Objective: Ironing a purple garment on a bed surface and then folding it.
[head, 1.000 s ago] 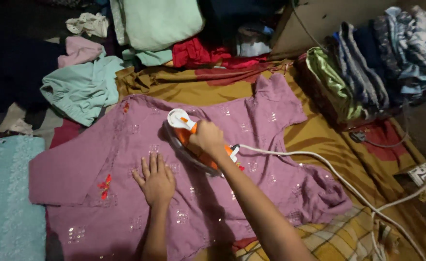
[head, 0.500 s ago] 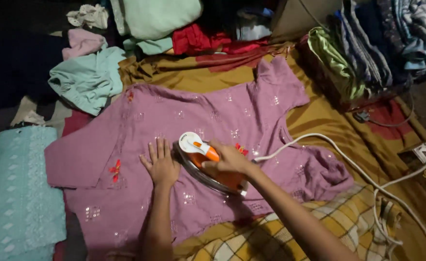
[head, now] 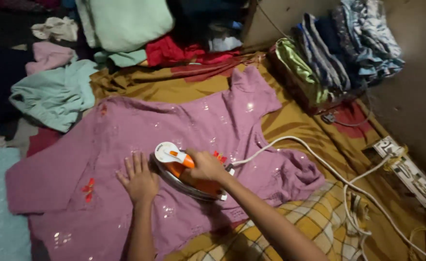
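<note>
A pink sequinned garment (head: 126, 140) lies spread flat on a mustard-yellow cloth (head: 184, 84). My right hand (head: 205, 166) grips the handle of an orange and white electric iron (head: 184, 171), which rests on the garment's middle. My left hand (head: 138, 180) lies flat, fingers spread, pressing the fabric just left of the iron. The iron's white cord (head: 295, 145) runs right to a white power strip (head: 406, 169).
A stack of folded clothes (head: 329, 53) stands at the upper right. Loose garments, pale green (head: 53, 94), red (head: 167, 50) and white, lie along the back. A light blue cloth (head: 0, 203) is at the left. A yellow checked cloth (head: 309, 217) lies near me.
The iron has slid from the garment's upper middle down toward me, then a little left. My left hand stays flat beside it. The view has shifted slightly.
</note>
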